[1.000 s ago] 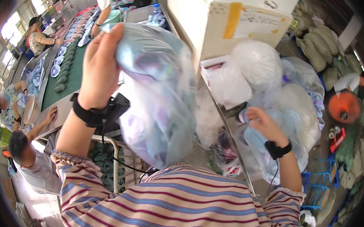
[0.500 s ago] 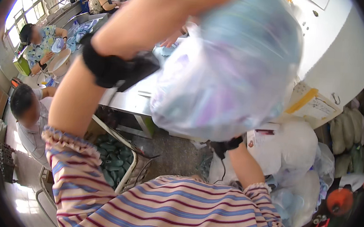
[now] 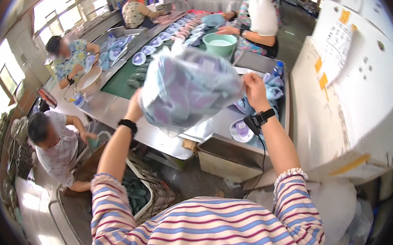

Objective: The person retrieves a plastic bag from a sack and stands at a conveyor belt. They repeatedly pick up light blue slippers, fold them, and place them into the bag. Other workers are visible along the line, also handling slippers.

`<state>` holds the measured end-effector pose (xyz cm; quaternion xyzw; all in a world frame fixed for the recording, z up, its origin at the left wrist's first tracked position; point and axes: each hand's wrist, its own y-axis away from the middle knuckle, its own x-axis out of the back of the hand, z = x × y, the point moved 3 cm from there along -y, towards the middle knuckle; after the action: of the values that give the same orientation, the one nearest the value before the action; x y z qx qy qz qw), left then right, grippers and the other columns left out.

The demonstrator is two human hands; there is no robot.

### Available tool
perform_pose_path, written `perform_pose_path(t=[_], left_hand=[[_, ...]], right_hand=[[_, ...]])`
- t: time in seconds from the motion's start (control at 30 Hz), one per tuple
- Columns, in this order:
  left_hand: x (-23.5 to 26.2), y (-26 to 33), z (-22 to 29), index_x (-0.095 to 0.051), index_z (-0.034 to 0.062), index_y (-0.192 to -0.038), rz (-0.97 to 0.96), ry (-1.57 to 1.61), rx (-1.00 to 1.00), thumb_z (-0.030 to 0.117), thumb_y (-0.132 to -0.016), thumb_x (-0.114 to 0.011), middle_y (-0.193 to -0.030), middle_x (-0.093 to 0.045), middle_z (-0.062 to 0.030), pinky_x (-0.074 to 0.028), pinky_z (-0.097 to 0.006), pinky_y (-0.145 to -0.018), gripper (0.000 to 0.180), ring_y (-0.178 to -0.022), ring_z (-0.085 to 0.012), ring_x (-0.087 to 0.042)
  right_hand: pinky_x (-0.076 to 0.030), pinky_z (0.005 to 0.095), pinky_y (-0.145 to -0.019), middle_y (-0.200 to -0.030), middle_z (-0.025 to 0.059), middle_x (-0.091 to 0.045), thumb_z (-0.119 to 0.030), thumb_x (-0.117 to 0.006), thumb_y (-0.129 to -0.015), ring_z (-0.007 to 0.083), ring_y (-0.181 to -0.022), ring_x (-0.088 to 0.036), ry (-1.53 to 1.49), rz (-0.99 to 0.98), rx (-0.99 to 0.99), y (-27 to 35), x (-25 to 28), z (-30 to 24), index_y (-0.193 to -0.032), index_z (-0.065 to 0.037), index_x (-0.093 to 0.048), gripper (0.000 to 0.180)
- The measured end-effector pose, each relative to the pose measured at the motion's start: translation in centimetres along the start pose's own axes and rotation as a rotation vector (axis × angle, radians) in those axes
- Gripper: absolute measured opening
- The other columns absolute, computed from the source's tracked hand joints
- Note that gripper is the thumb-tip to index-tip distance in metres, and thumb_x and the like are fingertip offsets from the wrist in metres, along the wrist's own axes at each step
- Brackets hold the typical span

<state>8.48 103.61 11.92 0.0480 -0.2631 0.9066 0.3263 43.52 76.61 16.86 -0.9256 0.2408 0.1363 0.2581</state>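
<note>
I'm holding up a clear plastic bag (image 3: 189, 92) of pale-blue and lilac pieces.
At the near edge of the silver metal table (image 3: 159, 140), my right hand (image 3: 256, 88) is pinching one corner, my left hand (image 3: 136, 105) gripping the opposite side.

blurred plastic bag (image 3: 189, 92), contents indistinct, left fingers (image 3: 138, 99) partly hidden behind it, striped shirt (image 3: 225, 231) cut off below

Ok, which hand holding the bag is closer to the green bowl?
Right. The right hand is below and right of the green bowl; the left hand is farther, to its lower left.
</note>
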Motion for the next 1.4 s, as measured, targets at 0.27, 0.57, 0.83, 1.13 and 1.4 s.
perform_pose_path(t=[0.27, 0.57, 0.83, 1.13, 1.4], left_hand=[[-8.9, 13.8, -10.0, -0.035, 0.0036, -0.133, -0.477, -0.540, 0.437, 0.023, -0.081, -0.063, -0.120, -0.050, -0.0258, -0.041, -0.039, -0.092, 0.062, -0.110, -0.0357, -0.050], [-9.9, 0.4, -2.7, -0.053, 0.0029, -0.113, -0.342, -0.444, 0.305, 0.022, -0.081, -0.060, -0.115, -0.054, -0.0188, -0.040, -0.039, -0.093, 0.037, -0.109, -0.0337, -0.050], [-14.7, -5.8, -8.4, -0.054, 0.0010, -0.113, -0.557, -0.204, 0.120, 0.030, -0.076, -0.068, -0.108, -0.058, -0.0214, -0.044, -0.039, -0.085, 0.050, -0.101, -0.0329, -0.056], [-11.6, -7.5, -7.5, -0.058, 0.0024, -0.088, -0.517, -0.053, 0.065, 0.011, -0.082, -0.062, -0.075, -0.057, -0.0109, -0.044, -0.032, -0.065, 0.011, -0.069, -0.0256, -0.054], [-12.3, -8.7, -6.2, -0.054, 0.0032, -0.085, -0.387, -0.004, 0.069, 0.015, -0.084, -0.059, -0.083, -0.056, -0.0122, -0.044, -0.038, -0.071, 0.013, -0.080, -0.0320, -0.055]], right_hand=[[-0.047, 0.0237, -0.061, -0.078, 0.0027, -0.061, -0.022, -0.058, -0.088, 0.0097, -0.073, -0.059, 0.500, -0.080, -0.541, -1.0, 5.9, 5.0, -0.083, -0.004, -0.059, 0.019], [-0.046, 0.0240, -0.059, -0.079, 0.0017, -0.061, -0.024, -0.058, -0.087, 0.0095, -0.071, -0.057, 0.806, -0.618, -0.678, -5.8, 0.1, 6.3, -0.094, -0.003, -0.060, 0.022], [-0.049, 0.0267, -0.054, -0.072, 0.0080, -0.065, -0.017, -0.059, -0.082, 0.0136, -0.057, -0.063, 0.927, -0.657, -0.468, -12.4, -9.4, 7.9, -0.089, -0.001, -0.066, 0.019], [-0.045, 0.0351, -0.056, -0.073, 0.0124, -0.062, -0.024, -0.063, -0.077, 0.0309, -0.065, -0.058, 1.289, -0.756, -0.122, -9.4, -9.3, 12.1, -0.077, -0.007, -0.066, 0.017], [-0.041, 0.0204, -0.049, -0.065, 0.0049, -0.060, -0.016, -0.060, -0.087, 0.0081, -0.056, -0.055, 0.780, -0.373, -0.297, -14.0, -9.4, 0.4, -0.079, 0.002, -0.063, 0.019]])
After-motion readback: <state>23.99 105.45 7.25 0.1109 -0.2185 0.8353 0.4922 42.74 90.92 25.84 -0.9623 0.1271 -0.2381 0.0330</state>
